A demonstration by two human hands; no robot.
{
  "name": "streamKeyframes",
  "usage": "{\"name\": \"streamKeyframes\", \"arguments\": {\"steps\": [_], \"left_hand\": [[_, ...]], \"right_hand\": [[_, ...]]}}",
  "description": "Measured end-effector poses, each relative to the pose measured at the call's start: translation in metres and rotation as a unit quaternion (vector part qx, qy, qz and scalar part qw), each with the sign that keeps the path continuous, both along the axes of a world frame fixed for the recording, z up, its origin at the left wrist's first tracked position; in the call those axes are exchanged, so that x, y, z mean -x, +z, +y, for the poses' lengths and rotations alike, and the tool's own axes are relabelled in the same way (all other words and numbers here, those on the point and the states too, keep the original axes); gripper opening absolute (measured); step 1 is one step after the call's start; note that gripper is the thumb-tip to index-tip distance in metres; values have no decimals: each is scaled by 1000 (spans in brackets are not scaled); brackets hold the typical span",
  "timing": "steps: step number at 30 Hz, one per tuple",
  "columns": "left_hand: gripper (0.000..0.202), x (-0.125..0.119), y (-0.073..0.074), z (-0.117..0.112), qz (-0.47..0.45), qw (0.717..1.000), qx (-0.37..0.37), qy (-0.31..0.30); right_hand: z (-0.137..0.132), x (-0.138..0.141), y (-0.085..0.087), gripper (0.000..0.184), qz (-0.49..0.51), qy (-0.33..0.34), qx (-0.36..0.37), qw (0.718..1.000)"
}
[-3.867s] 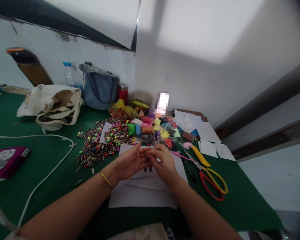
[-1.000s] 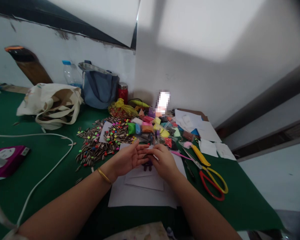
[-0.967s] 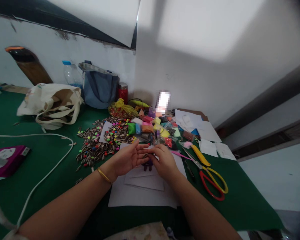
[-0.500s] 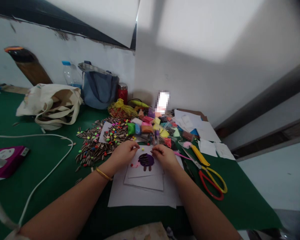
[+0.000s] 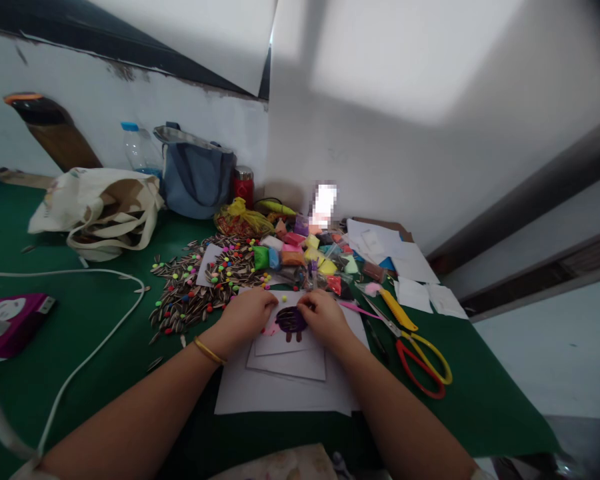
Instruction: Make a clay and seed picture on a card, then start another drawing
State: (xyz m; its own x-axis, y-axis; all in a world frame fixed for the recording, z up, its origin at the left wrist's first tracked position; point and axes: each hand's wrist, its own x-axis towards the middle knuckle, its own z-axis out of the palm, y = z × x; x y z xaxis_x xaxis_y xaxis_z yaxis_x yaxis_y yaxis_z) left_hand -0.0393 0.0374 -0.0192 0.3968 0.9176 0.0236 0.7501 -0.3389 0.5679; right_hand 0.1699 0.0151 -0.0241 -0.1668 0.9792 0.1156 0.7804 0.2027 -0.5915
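My right hand [image 5: 325, 318] pinches a small dark piece, seemingly a sunflower seed, against the right side of a purple clay shape [image 5: 291, 320]. Striped seeds lie across that shape, which has two brown legs below it and pink clay at its left. It sits on a white card [image 5: 280, 345] atop other white sheets [image 5: 285, 397]. At the card's left edge is my left hand [image 5: 250, 312], fingers curled together; what they grip, if anything, is hidden. A yellow ball [image 5: 284, 298] rests on the card between both hands.
Sunflower seeds with coloured balls [image 5: 190, 297] spread at left. Behind the card lie clay packets [image 5: 293, 257]. Scissors [image 5: 423, 363] and a yellow cutter [image 5: 399, 305] are at right. Bags [image 5: 197, 177], a red flask [image 5: 243, 187] and a tissue pack [image 5: 15, 323] stand farther off.
My right hand has moved slightly left, bringing its fingertips onto the purple shape's right edge. My left hand has shifted slightly down over the card's left side.
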Motion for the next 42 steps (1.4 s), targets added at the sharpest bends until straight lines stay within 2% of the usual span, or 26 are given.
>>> {"name": "streamKeyframes", "arguments": {"steps": [11, 18, 20, 22, 23, 24, 25, 27, 29, 30, 31, 33, 36, 38, 40, 42], "left_hand": [[23, -2, 2, -1, -17, 1000, 12, 23], [25, -2, 2, 0, 5, 1000, 6, 13], [21, -2, 2, 0, -40, 999, 8, 30], [16, -4, 5, 1, -150, 986, 29, 68], [16, -5, 7, 1, -229, 967, 59, 91], [19, -7, 9, 0, -317, 936, 106, 115], [25, -8, 12, -1, -407, 887, 170, 136], [38, -11, 17, -3, -553, 757, 317, 145], [47, -14, 22, -7, -634, 638, 421, 115], [51, -15, 23, -9, -654, 599, 450, 100], [54, -16, 25, -10, -665, 574, 471, 83], [57, -18, 26, -14, -670, 551, 493, 59], [61, -19, 27, -17, -664, 546, 510, 35], [62, -20, 28, -19, -651, 560, 512, 25], [59, -21, 28, -18, -629, 597, 497, 28], [54, -20, 26, -15, -605, 664, 434, 65]], "right_hand": [[1, 5, -2, 15, -76, 22, -24, 997], [0, 6, -4, 14, -86, 36, -27, 995], [1, 3, -4, 16, -80, 42, -27, 996], [1, 0, -2, 20, -67, 50, -28, 996], [0, -2, 0, 21, -58, 53, -33, 996], [-1, -3, 1, 22, -46, 54, -45, 996], [-3, -3, 3, 23, -32, 55, -64, 996], [-8, -2, 7, 22, -4, 62, -115, 991], [-13, 2, 9, 22, 20, 74, -159, 984], [-15, 5, 9, 22, 28, 81, -176, 981], [-17, 7, 9, 22, 33, 89, -189, 977], [-18, 11, 7, 23, 39, 102, -199, 974], [-17, 12, 6, 20, 52, 115, -185, 974], [-15, 10, 6, 16, 66, 113, -175, 976], [-13, 5, 7, 16, 79, 101, -164, 978], [-10, -1, 8, 17, 85, 78, -147, 982]]}}
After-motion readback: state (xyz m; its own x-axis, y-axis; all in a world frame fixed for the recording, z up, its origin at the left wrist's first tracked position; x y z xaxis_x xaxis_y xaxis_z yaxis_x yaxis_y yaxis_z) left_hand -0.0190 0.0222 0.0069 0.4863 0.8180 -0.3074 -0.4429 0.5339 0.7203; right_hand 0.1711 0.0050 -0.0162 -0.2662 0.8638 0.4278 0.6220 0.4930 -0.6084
